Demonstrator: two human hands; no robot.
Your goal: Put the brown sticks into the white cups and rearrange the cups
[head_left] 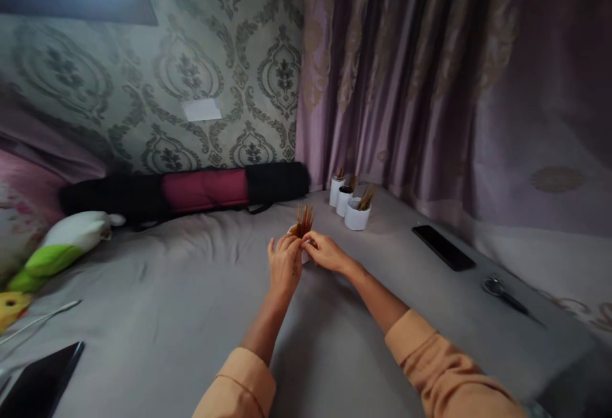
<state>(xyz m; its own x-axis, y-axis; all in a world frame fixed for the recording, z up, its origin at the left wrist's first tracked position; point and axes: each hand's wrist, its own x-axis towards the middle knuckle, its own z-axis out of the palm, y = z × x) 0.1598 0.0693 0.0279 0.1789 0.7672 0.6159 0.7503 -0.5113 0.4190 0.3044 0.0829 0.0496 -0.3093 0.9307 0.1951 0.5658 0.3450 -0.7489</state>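
A small white cup (305, 257) stands on the grey sheet in front of me, with several thin brown sticks (305, 215) rising from it. My left hand (285, 262) grips the cup's near left side, its fingers bent over the rim by the sticks. From the right, my right hand (327, 252) is closed in a pinch at the rim, its fingertips meeting those of the left. Whatever lies between these right fingertips is hidden. Most of the cup is covered by both hands.
Behind to the right stand three white containers (357, 218) with brown sticks. A black phone (444, 247) and scissors (507, 294) lie on the right. A black and maroon roll bag (205, 190) runs along the wall. Plush toys (71, 239) and a dark tablet (43, 380) are at left.
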